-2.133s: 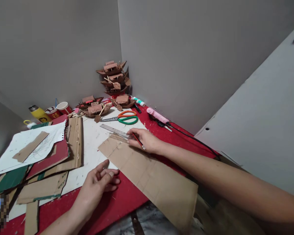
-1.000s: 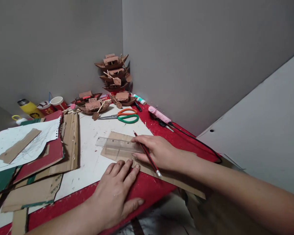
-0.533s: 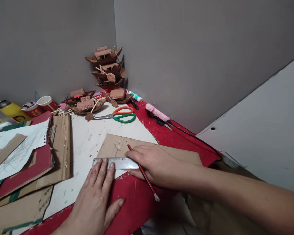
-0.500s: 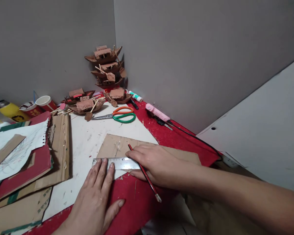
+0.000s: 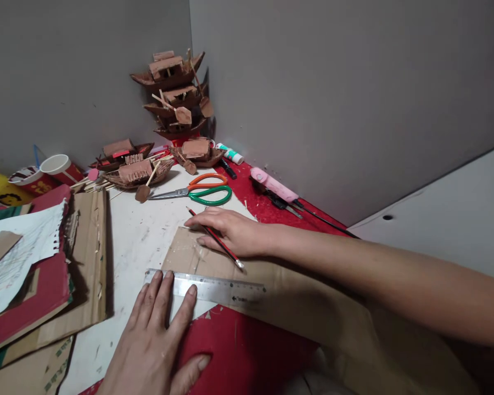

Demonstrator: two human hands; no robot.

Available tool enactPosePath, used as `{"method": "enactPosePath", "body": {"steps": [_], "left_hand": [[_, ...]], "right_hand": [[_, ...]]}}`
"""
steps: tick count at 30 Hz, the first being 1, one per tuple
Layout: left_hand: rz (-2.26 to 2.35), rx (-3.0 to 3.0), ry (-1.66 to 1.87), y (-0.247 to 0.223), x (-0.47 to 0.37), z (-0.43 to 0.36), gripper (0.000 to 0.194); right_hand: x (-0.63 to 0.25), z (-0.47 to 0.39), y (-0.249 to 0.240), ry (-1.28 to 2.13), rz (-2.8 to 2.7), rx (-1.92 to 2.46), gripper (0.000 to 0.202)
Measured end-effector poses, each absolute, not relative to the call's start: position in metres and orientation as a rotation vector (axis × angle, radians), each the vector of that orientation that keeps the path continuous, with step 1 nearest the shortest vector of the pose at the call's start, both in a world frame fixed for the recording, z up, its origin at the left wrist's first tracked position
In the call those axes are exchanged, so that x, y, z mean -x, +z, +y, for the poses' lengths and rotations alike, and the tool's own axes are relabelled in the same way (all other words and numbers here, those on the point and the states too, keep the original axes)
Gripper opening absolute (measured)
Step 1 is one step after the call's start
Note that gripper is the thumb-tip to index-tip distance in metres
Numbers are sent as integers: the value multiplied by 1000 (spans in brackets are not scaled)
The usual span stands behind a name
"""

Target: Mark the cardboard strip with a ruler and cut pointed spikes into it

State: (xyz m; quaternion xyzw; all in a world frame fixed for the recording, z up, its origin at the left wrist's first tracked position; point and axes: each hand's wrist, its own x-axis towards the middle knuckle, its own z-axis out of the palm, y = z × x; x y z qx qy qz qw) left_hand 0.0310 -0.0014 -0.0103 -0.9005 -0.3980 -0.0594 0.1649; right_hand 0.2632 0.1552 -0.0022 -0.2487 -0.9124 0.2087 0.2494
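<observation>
My left hand (image 5: 156, 329) lies with its fingers spread, the fingertips pressing on the left part of a clear ruler (image 5: 218, 288). The ruler rests along the near side of a piece of brown cardboard (image 5: 267, 271). Beyond the ruler, my right hand (image 5: 234, 233) holds a red and black pencil (image 5: 218, 238) between thumb and fingers. The pencil's point aims at the far left, its blunt end toward me. Past the right hand lie scissors (image 5: 208, 189) with one orange and one green handle.
Several brown model boats (image 5: 168, 71) fill the back corner. At the left are stacked cardboard sheets (image 5: 88, 263) with scribbled paper (image 5: 37, 241), paper cups (image 5: 57, 167) and a yellow bottle (image 5: 4, 189). A pink glue gun (image 5: 274, 184) with a black cord lies by the right wall.
My right hand has left the ruler and moved away from me and slightly left, still with the pencil. My left hand stays on the ruler. The view has shifted a little.
</observation>
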Motion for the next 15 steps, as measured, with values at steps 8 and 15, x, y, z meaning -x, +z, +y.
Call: {"method": "enactPosePath", "body": {"steps": [8, 15], "left_hand": [[-1086, 2624, -197, -14, -25, 8, 84], [-1031, 2618, -113, -18, -23, 12, 97]], "right_hand": [[-265, 164, -22, 602, -2390, 631, 38], [-266, 164, -21, 660, -2412, 695, 36]]}}
